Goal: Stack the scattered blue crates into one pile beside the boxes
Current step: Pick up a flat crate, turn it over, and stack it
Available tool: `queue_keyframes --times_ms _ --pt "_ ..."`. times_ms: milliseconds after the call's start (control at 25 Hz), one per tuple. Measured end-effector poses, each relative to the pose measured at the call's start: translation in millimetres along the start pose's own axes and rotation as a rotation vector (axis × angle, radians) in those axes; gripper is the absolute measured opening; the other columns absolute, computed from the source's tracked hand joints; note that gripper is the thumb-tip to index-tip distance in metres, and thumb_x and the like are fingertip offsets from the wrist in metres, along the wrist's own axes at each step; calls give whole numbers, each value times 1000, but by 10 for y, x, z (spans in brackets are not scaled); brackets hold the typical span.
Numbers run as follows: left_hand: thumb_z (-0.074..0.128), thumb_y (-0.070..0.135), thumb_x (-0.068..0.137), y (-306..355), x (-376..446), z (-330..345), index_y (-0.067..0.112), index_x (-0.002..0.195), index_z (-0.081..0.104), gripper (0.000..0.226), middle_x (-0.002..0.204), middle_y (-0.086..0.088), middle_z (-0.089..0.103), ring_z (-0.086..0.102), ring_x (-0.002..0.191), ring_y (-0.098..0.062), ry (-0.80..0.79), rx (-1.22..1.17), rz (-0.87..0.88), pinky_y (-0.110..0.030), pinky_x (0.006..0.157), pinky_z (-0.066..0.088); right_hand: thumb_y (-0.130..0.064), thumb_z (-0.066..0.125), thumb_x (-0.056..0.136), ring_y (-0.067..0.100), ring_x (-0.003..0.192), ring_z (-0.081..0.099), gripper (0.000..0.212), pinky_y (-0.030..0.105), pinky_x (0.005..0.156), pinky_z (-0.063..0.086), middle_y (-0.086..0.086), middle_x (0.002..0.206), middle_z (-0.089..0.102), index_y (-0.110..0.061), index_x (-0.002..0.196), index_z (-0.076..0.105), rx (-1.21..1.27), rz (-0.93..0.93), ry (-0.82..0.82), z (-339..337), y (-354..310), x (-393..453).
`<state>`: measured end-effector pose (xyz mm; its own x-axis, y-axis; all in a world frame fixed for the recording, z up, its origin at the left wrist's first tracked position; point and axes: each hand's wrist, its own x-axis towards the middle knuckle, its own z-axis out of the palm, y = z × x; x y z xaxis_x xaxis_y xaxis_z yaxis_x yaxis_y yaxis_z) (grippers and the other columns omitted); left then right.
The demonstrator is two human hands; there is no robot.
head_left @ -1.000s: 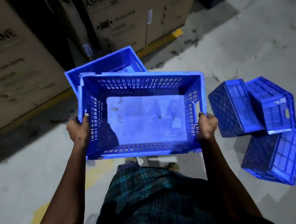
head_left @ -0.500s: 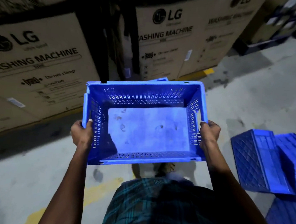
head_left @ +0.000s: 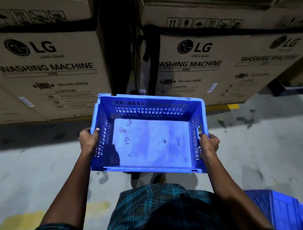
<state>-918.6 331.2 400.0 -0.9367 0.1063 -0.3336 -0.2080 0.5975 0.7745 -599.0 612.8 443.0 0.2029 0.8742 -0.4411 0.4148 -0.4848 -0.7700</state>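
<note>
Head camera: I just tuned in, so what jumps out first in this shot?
A blue crate fills the middle, open side up and empty, gripped at its short sides by the left hand and the right hand. Behind it stand two big cardboard boxes printed "LG WASHING MACHINE". More blue crates lie on the floor at lower right.

There is 1 view only, from a wide-angle camera worn on the person's head. It looks forward and steeply down, so the person's own torso and forearms fill the lower frame. The blue crate (head_left: 149, 132) sits close below the lens, mid-frame. Further ahead, the cardboard boxes (head_left: 42, 67) span the top edge, bowed by the lens. The concrete floor (head_left: 270, 141) spreads to both sides.
</note>
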Motion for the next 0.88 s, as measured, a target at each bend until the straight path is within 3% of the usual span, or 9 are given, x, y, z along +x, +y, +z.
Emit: queue_keyframes --times_ms 120,240,400,520,720,880 --pt "65 25 91 32 102 238 -1 101 71 28 90 -21 71 67 87 -37 -54 -1 -5 -39 76 50 -42 62 59 36 80 66 30 49 95 51 6 78 69 -17 76 65 3 26 -25 103 -177 381" --pt "63 22 92 67 202 374 -5 92 69 27 78 -17 64 57 72 -26 -67 30 -27 -37 68 44 -42 63 60 36 82 66 29 51 98 49 8 81 71 -16 74 64 -9 60 -62 288 -270 626" --pt "61 23 92 158 456 508 -7 84 65 31 74 -17 60 53 71 -23 -71 77 -62 -38 66 41 -39 63 59 37 85 67 30 52 98 49 11 85 73 -17 79 68 -4 86 -119 582 -354 864" --pt "58 21 94 269 623 628 -9 81 60 33 75 -17 57 51 71 -23 -65 116 -79 -37 66 41 -42 62 54 37 87 68 47 52 98 50 8 87 74 -21 95 71 -24 129 -156 810 -318 1111" --pt "56 15 91 340 918 862 2 71 56 24 72 -16 57 54 69 -24 -116 163 -122 -38 63 43 -48 61 42 32 86 71 64 51 92 55 0 91 76 -35 104 70 -55 166 -205 1216 5 1856" --pt "56 12 89 336 1005 927 -2 74 59 21 73 -19 60 57 69 -27 -113 220 -159 -43 63 48 -44 62 48 29 89 70 56 48 97 53 -3 92 74 -35 102 67 -91 147 -194 1264 -179 1733"
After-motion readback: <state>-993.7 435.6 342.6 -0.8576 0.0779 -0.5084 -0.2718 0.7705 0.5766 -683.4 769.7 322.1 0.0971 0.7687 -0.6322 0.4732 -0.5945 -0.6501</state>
